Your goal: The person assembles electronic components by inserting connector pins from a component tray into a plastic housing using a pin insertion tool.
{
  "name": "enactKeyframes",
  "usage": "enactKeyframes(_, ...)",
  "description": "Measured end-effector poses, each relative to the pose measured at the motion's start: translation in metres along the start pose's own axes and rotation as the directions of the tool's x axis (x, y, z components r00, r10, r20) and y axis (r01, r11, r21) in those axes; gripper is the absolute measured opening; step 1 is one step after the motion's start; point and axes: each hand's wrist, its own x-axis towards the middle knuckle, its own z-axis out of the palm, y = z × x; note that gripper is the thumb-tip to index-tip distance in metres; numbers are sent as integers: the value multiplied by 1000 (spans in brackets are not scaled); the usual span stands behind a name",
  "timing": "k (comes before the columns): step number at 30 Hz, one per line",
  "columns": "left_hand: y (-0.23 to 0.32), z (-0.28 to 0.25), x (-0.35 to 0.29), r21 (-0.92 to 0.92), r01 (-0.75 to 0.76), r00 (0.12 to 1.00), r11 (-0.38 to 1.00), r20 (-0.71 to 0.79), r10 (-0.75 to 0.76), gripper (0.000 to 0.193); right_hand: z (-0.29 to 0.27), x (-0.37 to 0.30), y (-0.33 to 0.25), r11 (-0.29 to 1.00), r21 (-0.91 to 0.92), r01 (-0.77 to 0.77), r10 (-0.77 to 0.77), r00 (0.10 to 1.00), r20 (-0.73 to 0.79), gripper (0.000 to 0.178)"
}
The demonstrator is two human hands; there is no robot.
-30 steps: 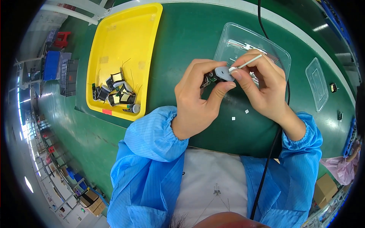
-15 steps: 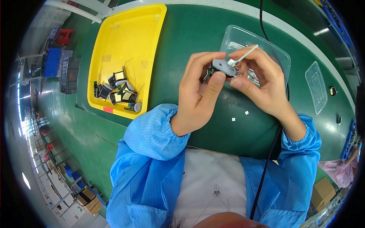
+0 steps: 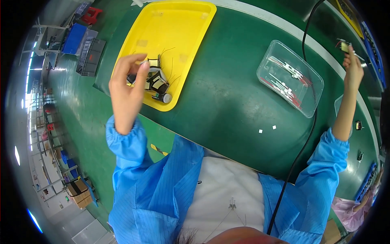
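Note:
My left hand [image 3: 128, 87] hangs over the near end of the yellow tray [image 3: 166, 106], thumb and forefinger curved and a little apart. I see nothing held in it. Just beyond and beside its fingers lies a cluster of small black electronic assemblies [image 3: 158, 82] with pale yellow pads and thin wires. One round grey part [image 3: 165, 98] sits at the tray's corner. Far out to the right, my right hand [image 3: 354, 73] grips a small electronic assembly [image 3: 344, 46] with a yellowish face, red wire and a white lead. The fingers hide part of it.
A clear plastic box [image 3: 266, 79] with white connectors and red wires stands right of centre. Two small white squares [image 3: 267, 129] lie near the bench edge. A black cable [image 3: 302, 150] crosses the bench. More small parts [image 3: 358, 125] lie at the right; another person in pink [image 3: 348, 213] is beyond.
My hands have parted from the middle. The left has moved to the yellow tray and no longer holds the grey-topped assembly; the right has carried an assembly to the far right.

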Motion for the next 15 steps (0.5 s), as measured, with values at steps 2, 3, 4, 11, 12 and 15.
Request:
enactKeyframes(2, -18, -15, -9, 258, 104, 971, 961, 181, -154, 27, -4, 33, 48, 986, -123, -113, 108, 993, -45, 43)
enactKeyframes(3, -25, -13, -16, 259, 107, 972, 960, 175, -155, 27, -2, 44, 63, 964, -229, -134, 120, 990, -74, 45)
enactKeyframes(4, -29, -7, -21, 317, 158, 950, 935, 210, -232, 32, 5, 49, 66, 931, -329, -157, 129, 986, -105, 47)
enactKeyframes(11, -24, 17, -22, 521, 126, 871, 844, 350, -345, 36, 0, 89, 78, 853, -261, -452, 434, 892, -127, 41)
enactKeyframes(12, -23, 20, -24, 500, 80, 920, 863, 296, -257, 32, -6, 88, 81, 851, -262, -454, 431, 891, -143, 41)
enactKeyframes(15, -23, 23, -25, 428, 2, 982, 904, 169, -82, 19, -1, 63, 71, 897, -201, -394, 349, 909, -227, 40)
